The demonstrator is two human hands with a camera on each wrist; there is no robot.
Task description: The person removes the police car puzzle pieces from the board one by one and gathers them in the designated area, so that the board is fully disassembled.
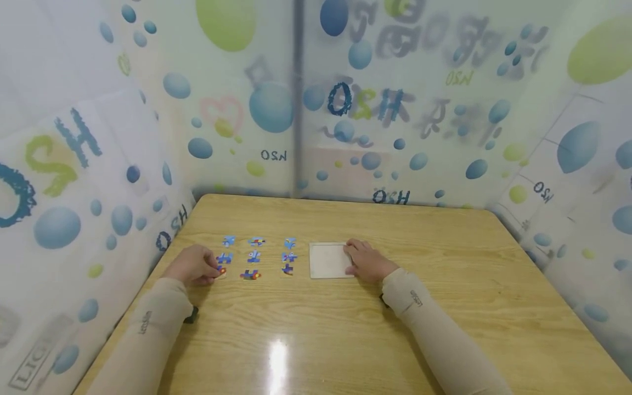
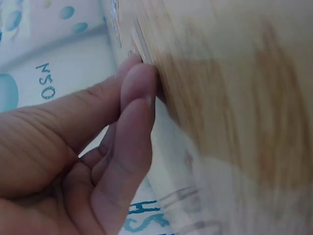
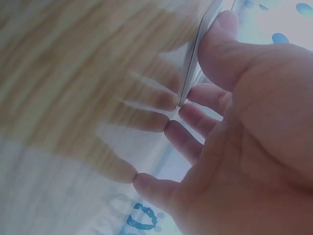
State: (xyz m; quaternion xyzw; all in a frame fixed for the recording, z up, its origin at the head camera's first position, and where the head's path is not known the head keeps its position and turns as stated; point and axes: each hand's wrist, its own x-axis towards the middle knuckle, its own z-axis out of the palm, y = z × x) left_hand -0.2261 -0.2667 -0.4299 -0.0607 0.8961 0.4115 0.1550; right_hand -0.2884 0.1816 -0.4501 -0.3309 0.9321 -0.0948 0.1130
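Observation:
Several colorful jigsaw pieces lie in three rows on the wooden table, left of a flat white puzzle tray. At the near-left corner of these rows, my left hand pinches the edge of a jigsaw piece between thumb and forefinger; the fingertips hide part of it. In the left wrist view that piece appears as a thin edge beyond the fingertips. My right hand holds the tray by its right side, thumb and forefinger at its edge, other fingertips touching the table.
The wooden table stretches to the right and toward me. Printed curtain walls with blue and green drops close off its back and both sides. Light glares off the table's near part.

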